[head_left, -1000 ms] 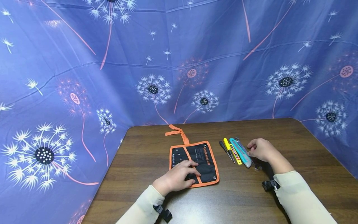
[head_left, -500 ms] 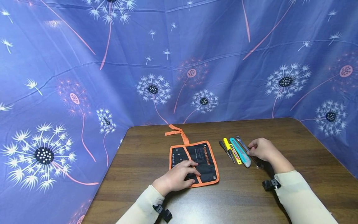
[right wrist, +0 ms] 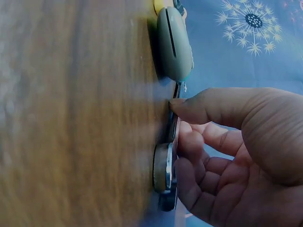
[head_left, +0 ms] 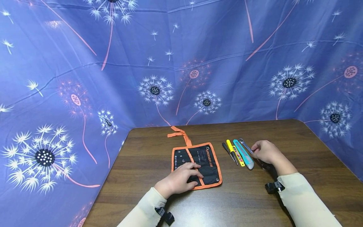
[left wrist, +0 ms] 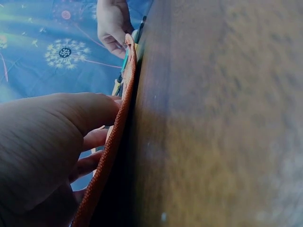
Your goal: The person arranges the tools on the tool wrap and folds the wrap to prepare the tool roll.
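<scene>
My left hand (head_left: pixel 179 178) rests on a black tool pouch (head_left: pixel 212 173) with orange trim, its fingers loosely spread over the fabric. In the left wrist view the thumb lies at the pouch's orange edge (left wrist: pixel 110 156). With thumb and fingers my right hand (head_left: pixel 267 153) pinches the shaft of a metal wrench (head_left: pixel 245 146); the ring end shows beyond the fingertips, and the hand covers part of the rest. Low over the table, the wrench's near end (right wrist: pixel 162 169) appears in the right wrist view. Just left of it lies a teal utility knife (head_left: pixel 244 155).
A yellow utility knife (head_left: pixel 237 155) and a screwdriver with a black handle (head_left: pixel 227 148) lie left of the teal knife. An orange tie (head_left: pixel 185 138) runs from the pouch's far edge. A blue dandelion-print cloth (head_left: pixel 175 94) hangs behind the wooden table (head_left: pixel 147 157).
The wrench has shifted slightly to the right, away from the teal utility knife, in my right hand's pinch. My left hand stays on the pouch.
</scene>
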`<state>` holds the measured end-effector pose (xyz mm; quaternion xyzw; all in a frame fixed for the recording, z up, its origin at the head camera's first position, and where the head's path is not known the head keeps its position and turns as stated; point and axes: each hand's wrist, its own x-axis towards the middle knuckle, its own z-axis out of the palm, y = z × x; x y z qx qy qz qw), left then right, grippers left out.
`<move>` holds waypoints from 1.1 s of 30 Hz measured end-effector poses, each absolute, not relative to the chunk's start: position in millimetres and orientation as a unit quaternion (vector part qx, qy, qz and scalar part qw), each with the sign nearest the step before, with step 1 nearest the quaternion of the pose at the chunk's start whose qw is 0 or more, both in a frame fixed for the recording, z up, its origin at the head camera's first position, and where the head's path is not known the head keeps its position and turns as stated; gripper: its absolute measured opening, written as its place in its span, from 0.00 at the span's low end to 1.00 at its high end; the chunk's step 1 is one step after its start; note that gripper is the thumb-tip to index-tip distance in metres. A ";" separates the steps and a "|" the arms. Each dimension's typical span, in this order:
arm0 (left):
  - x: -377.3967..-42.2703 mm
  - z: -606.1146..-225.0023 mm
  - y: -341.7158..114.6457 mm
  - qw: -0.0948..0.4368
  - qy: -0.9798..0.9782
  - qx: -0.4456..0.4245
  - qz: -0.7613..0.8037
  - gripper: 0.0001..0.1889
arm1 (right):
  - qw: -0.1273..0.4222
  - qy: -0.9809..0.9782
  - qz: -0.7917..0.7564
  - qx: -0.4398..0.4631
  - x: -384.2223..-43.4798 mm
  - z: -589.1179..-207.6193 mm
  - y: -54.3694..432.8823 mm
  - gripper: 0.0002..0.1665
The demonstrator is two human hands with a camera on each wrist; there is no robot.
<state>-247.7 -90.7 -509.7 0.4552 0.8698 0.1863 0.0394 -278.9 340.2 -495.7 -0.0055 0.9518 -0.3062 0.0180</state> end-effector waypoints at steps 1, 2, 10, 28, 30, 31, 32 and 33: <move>-247.6 -509.7 -90.8 0.040 0.870 0.455 0.186 0.14 | 0.020 0.950 -0.310 -0.004 -278.9 -495.7 340.0 0.12; -247.5 -509.5 -90.8 0.040 0.870 0.454 0.186 0.14 | 0.022 0.949 -0.316 -0.003 -278.8 -495.7 339.8 0.12; -247.5 -509.8 -90.5 0.037 0.870 0.456 0.185 0.15 | 0.024 0.942 -0.334 -0.008 -279.2 -497.8 340.6 0.11; -246.7 -508.3 -91.0 0.032 0.868 0.461 0.184 0.15 | 0.027 0.946 -0.322 0.016 -280.3 -501.9 345.0 0.07; -246.6 -507.6 -90.8 0.035 0.867 0.462 0.183 0.15 | 0.024 0.946 -0.323 0.011 -280.4 -501.5 345.3 0.07; -246.7 -507.6 -90.7 0.034 0.867 0.463 0.183 0.15 | 0.023 0.946 -0.323 0.006 -280.6 -501.6 345.5 0.07; -246.7 -507.7 -90.6 0.033 0.866 0.464 0.182 0.15 | 0.021 0.945 -0.325 0.005 -280.8 -501.4 345.7 0.07; -246.8 -507.7 -90.5 0.033 0.865 0.465 0.183 0.15 | 0.021 0.944 -0.328 0.003 -280.8 -501.1 345.7 0.07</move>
